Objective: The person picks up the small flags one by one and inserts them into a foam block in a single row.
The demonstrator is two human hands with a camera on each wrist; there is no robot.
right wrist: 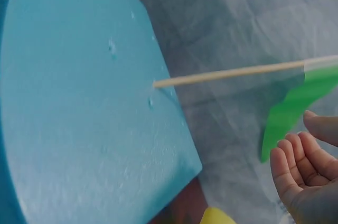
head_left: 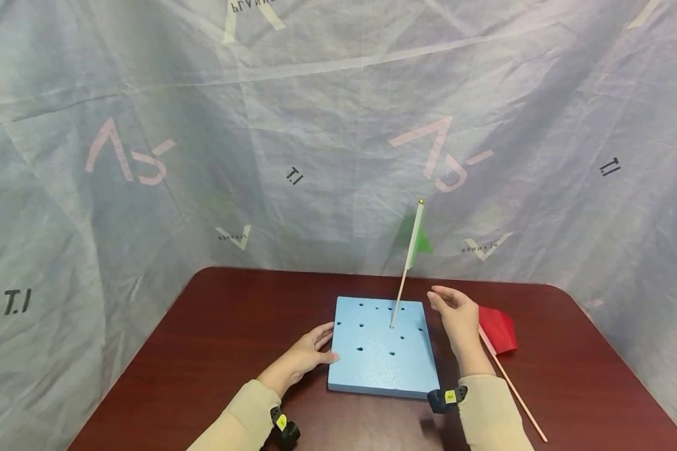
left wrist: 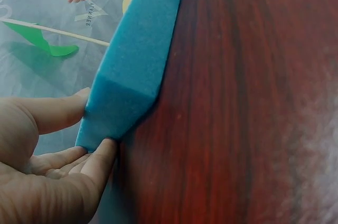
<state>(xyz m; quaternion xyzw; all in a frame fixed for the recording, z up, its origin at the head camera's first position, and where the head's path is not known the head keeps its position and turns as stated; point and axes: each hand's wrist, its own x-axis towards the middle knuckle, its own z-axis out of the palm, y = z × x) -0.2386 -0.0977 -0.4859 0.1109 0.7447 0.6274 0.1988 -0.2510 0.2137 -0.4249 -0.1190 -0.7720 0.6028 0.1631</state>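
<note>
A light blue square board [head_left: 383,369] with several small holes lies on the table. My left hand [head_left: 304,357] holds its left edge; in the left wrist view the thumb [left wrist: 58,110] is at the upper edge and the fingers [left wrist: 100,166] lie along the side. From one hole rises the thin wooden stick [head_left: 400,294] of a green flag [head_left: 422,241], leaning slightly right, gold tip on top. Beside the board's right edge, apart from the flag, my right hand [head_left: 457,313] hovers with loosely bent fingers, holding nothing. Its fingers [right wrist: 296,152] also show in the right wrist view.
A red flag [head_left: 499,329] on a wooden stick [head_left: 521,401] lies on the table right of my right forearm, partly hidden by the hand. The dark red-brown table [head_left: 203,357] ends at a grey printed cloth [head_left: 327,219] hanging behind it.
</note>
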